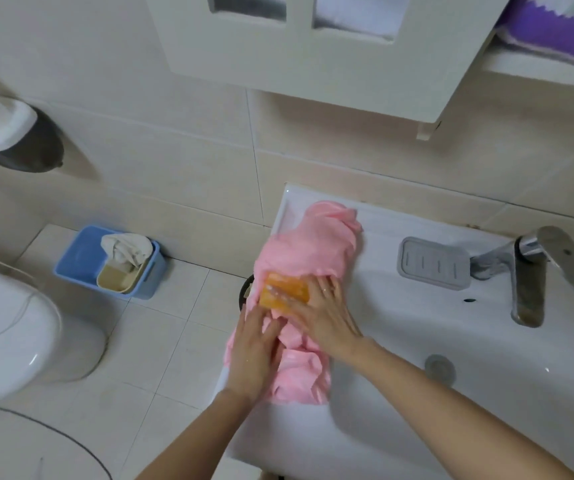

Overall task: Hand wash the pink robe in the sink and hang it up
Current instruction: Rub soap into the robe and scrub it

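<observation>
The pink robe (308,244) lies bunched along the left rim of the white sink (417,341). An orange bar of soap (284,292) rests on the robe. My right hand (323,313) grips the soap's right side, fingers curled over it. My left hand (254,351) lies flat on the robe just below the soap, fingers straight and pressing the cloth down. The robe's lower part hangs over the sink's left edge.
A grey soap dish (434,263) and a chrome faucet (528,275) stand at the sink's back right; the drain (439,368) sits in the basin. On the floor left are a blue bin (81,261) and a toilet (12,334). A white cabinet (313,57) hangs overhead.
</observation>
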The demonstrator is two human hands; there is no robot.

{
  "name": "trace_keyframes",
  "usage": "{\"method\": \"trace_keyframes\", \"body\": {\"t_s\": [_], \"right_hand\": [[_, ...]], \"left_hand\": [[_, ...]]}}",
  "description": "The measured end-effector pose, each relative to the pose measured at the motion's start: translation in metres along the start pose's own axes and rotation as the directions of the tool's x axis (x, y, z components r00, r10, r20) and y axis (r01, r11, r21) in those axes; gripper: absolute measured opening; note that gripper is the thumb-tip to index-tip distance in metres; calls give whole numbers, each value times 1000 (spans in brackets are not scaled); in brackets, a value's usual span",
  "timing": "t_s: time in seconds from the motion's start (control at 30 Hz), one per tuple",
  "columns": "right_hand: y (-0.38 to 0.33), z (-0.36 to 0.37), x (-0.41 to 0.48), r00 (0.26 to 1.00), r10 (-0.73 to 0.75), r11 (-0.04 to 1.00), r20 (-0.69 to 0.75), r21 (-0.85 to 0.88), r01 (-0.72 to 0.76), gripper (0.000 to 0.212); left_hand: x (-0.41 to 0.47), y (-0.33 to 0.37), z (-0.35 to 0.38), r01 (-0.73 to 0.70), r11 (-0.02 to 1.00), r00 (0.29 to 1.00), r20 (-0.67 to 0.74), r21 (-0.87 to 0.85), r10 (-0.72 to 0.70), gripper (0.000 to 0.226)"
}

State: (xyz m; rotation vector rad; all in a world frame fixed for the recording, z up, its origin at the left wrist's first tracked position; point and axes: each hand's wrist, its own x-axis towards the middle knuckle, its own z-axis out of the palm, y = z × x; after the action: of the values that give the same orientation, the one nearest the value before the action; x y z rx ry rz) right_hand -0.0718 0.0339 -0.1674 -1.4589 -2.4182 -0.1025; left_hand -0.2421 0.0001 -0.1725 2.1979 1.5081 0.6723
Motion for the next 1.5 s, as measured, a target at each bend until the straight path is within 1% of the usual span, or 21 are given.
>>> {"method": "trace_keyframes", "body": {"t_s": [0.1, 0.27, 0.37, 0.43, 0.5, 0.6, 0.67, 0.73, 0.8, 0.87, 0.93, 1.03, 1.1, 1.17, 1.23, 1.3, 1.33, 1.37, 1.4, 1.47, 1.5], "right_hand": [[42, 24, 38, 998, 50, 991, 41, -125, -44, 51], [75, 14, 88, 942, 291, 957, 166, -27, -290, 45], [57, -3, 75, 919, 390, 910, 62, 125, -395, 45], [22, -18, 44, 954, 299, 929, -12, 232, -288, 46], [-17, -20, 5, 995, 92, 969, -27, 231, -84, 45], [-30, 1, -20, 999, -47, 997, 0, 57, 47, 45], [-6, 21, -9, 991, -130, 980, -12, -152, 127, 48], [24, 27, 12, 980, -197, 941, -13, -282, 186, 50], [55, 24, 36, 987, -158, 933, 2, -327, 150, 58], [82, 12, 53, 995, -101, 956, -2, -278, 97, 62], [96, 2, 62, 999, -41, 988, 31, -148, 45, 52], [80, -15, 57, 982, 183, 975, 56, 117, -189, 47], [51, -27, 36, 965, 262, 926, 17, 278, -256, 47], [10, -39, 3, 973, 230, 900, -17, 384, -206, 46], [-31, -46, -29, 977, 214, 849, -6, 496, -182, 43], [-56, -45, -49, 968, 251, 804, 26, 551, -223, 43], [-62, -42, -56, 959, 281, 794, 32, 554, -251, 43], [-64, -38, -59, 952, 302, 785, 46, 555, -276, 43], [-64, -36, -59, 944, 319, 765, 84, 565, -308, 43], [-64, -34, -54, 900, 368, 611, 234, 669, -423, 41], [-64, -37, -51, 861, 398, 438, 316, 759, -482, 38]], "left_hand": [[-5, -12, 6, -14, 994, 998, 60, 105, 8, 46], [-18, -16, -4, -107, 976, 989, 118, 191, 85, 42], [-39, -18, -6, -92, 978, 983, 173, 189, 59, 69], [-40, -19, -5, -110, 967, 980, 188, 229, 67, 80], [-38, -15, -3, -126, 976, 985, 136, 180, 102, 72], [-35, -5, -3, -102, 994, 994, -28, 40, 104, 41], [-37, -2, -4, -84, 995, 994, -63, 57, 88, 26], [-36, -2, -6, -43, 995, 999, -16, 87, 45, 25], [-35, 0, -7, -2, 994, 1000, 4, 110, 1, 30], [-35, 1, -8, 11, 994, 1000, 9, 109, -12, 36], [-36, -3, -7, 19, 992, 1000, 16, 123, -21, 39], [-35, 7, -17, 223, 970, 975, 45, -96, -219, 30], [-31, 19, -22, 372, 893, 927, 59, -255, -369, 6], [-21, 24, -23, 541, 725, 812, 42, -425, -582, 17], [-8, 26, -25, 641, 323, 593, 182, -696, -784, 28], [2, 27, -29, 591, -182, 403, 482, -786, -778, 31], [4, 26, -30, 580, -270, 353, 536, -768, -767, 31], [6, 26, -33, 624, -226, 363, 533, -748, -764, 31], [7, 24, -32, 693, -68, 409, 469, -717, -783, 31], [3, 20, -32, 773, 475, 591, 204, -420, -781, 29], [3, 19, -35, 711, 669, 693, 57, -217, -718, 31]]}}
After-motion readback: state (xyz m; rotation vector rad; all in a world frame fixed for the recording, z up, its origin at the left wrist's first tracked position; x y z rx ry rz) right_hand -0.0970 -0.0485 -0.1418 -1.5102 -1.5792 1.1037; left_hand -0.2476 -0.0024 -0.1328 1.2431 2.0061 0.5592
